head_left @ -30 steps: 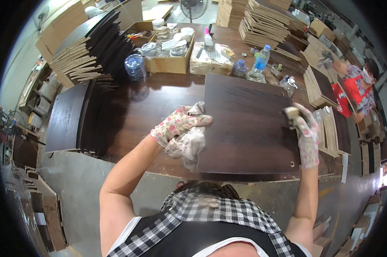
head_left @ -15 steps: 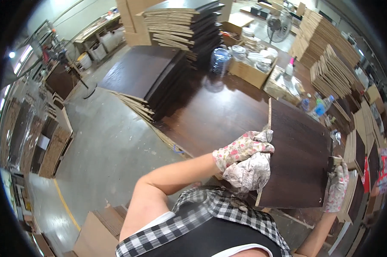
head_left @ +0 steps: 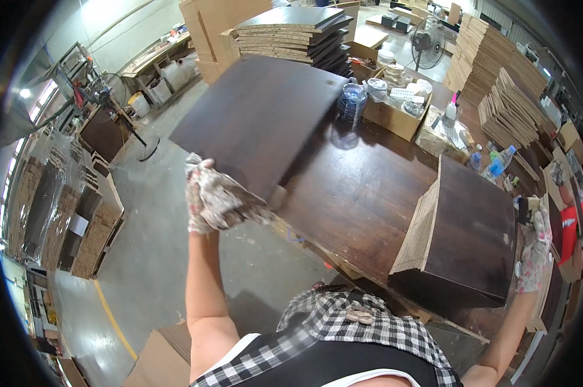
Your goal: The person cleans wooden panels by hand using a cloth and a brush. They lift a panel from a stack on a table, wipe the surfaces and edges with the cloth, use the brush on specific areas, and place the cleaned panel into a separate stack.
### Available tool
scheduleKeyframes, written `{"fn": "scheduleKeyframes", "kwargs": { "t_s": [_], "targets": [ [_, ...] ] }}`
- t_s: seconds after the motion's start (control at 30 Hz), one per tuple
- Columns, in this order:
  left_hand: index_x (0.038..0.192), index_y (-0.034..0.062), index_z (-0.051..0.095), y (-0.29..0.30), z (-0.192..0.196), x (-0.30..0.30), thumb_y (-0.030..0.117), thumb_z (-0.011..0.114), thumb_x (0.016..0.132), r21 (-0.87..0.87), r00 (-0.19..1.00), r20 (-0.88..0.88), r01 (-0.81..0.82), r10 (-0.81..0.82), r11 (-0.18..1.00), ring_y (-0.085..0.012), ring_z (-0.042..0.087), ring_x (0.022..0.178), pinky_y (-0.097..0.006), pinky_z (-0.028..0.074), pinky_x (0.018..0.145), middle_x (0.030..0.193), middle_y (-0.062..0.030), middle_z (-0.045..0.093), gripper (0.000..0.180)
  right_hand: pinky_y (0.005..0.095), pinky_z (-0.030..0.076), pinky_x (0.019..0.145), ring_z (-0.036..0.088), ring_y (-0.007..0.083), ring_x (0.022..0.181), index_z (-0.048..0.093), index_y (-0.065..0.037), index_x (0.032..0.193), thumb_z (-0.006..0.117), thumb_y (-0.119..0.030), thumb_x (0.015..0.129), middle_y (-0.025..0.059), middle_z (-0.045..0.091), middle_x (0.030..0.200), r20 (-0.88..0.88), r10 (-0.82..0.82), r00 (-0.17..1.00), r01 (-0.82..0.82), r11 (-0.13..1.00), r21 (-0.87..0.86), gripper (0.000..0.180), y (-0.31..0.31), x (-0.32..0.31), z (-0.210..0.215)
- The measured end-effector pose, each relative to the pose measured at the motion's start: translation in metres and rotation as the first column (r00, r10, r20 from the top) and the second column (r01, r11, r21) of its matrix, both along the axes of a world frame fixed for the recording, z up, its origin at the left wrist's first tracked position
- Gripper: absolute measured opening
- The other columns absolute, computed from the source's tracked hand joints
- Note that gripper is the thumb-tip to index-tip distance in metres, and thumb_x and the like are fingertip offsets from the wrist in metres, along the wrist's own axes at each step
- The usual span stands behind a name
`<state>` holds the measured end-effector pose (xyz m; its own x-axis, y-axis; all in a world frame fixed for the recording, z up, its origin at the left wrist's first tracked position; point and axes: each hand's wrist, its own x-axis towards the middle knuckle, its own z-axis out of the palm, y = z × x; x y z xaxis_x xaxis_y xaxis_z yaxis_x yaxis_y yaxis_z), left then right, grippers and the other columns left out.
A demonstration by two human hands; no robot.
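My left hand (head_left: pixel 203 200), in a flowered glove, is closed on a stained white rag (head_left: pixel 230 197) and the near left corner of a dark brown board (head_left: pixel 262 116). That board lies slanted over the left stack, which it mostly hides. To the right, my gloved right hand (head_left: pixel 534 255) is closed around a small dark and tan block (head_left: pixel 527 210), its kind unclear. It is beside the right edge of a second stack of dark brown boards (head_left: pixel 475 235), whose raw tan edges face left.
Dark worktable (head_left: pixel 343 193) between the stacks. Behind stand a tall board stack (head_left: pixel 291 42), a blue-tinted water jug (head_left: pixel 351 103), a carton of containers (head_left: pixel 391 119), bottles (head_left: pixel 497 161) and a fan (head_left: pixel 428 44). Grey floor (head_left: pixel 136 226) lies left, with wrapped boards (head_left: pixel 43 200) beyond.
My left hand has carried a board from the right stack across to the left one, rag still in hand. My right hand has shifted slightly right and up with its small block.
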<state>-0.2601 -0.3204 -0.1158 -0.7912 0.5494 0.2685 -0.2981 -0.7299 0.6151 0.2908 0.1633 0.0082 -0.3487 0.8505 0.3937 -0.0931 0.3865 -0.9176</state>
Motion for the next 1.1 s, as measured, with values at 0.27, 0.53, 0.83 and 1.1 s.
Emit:
{"fn": "scheduleKeyframes", "kwargs": {
  "t_s": [0.27, 0.53, 0.83, 1.1],
  "targets": [
    [0.114, 0.0093, 0.063, -0.045, -0.03, -0.145, 0.035, 0.058, 0.092, -0.455, 0.386, -0.87, -0.867, -0.307, 0.202, -0.0247, 0.064, 0.1, -0.037, 0.052, 0.092, 0.107, -0.0083, 0.068, 0.034, 0.0277, 0.05, 0.091, 0.06, 0.0145, 0.108, 0.059, -0.004, 0.136, 0.06, -0.02, 0.099, 0.0063, 0.062, 0.126, 0.204, 0.15, 0.967, -0.157, 0.987, 0.019, 0.041, -0.05, -0.066, 0.016],
    [0.104, 0.0138, 0.062, -0.061, -0.048, -0.126, 0.038, 0.06, 0.088, -0.682, 0.718, -0.692, -0.619, -0.073, 0.39, -0.0266, 0.059, 0.102, -0.045, 0.047, 0.098, 0.104, -0.0069, 0.063, 0.029, 0.0379, 0.054, 0.09, 0.067, 0.0277, 0.099, 0.067, -0.005, 0.121, 0.075, -0.017, 0.082, 0.0115, 0.069, 0.104, 0.716, 0.383, 0.584, -0.744, 0.605, 0.283, 0.042, -0.108, -0.118, 0.036],
    [0.091, 0.0166, 0.057, -0.067, -0.113, -0.029, 0.044, 0.066, 0.087, -0.641, 0.999, 0.004, 0.03, -0.035, 0.767, -0.0278, 0.053, 0.096, -0.056, 0.044, 0.096, 0.096, -0.003, 0.056, 0.029, 0.041, 0.052, 0.068, 0.064, 0.0289, 0.08, 0.068, -0.009, 0.107, 0.074, -0.025, 0.085, 0.0108, 0.06, 0.083, 0.816, 0.335, 0.471, -0.878, 0.262, 0.4, 0.028, -0.082, -0.165, 0.023],
    [0.089, 0.0074, 0.058, 0.106, -0.031, 0.133, 0.024, 0.066, 0.095, -0.724, 0.936, 0.342, 0.315, -0.077, 0.613, -0.0216, 0.058, 0.069, -0.039, 0.052, 0.064, 0.081, -0.0059, 0.059, 0.02, 0.0389, 0.052, 0.089, 0.068, 0.0273, 0.099, 0.068, -0.008, 0.112, 0.073, -0.03, 0.085, 0.0115, 0.071, 0.103, 0.835, 0.01, 0.549, -0.708, 0.536, 0.459, 0.035, 0.076, -0.253, 0.005]
  ]
}}
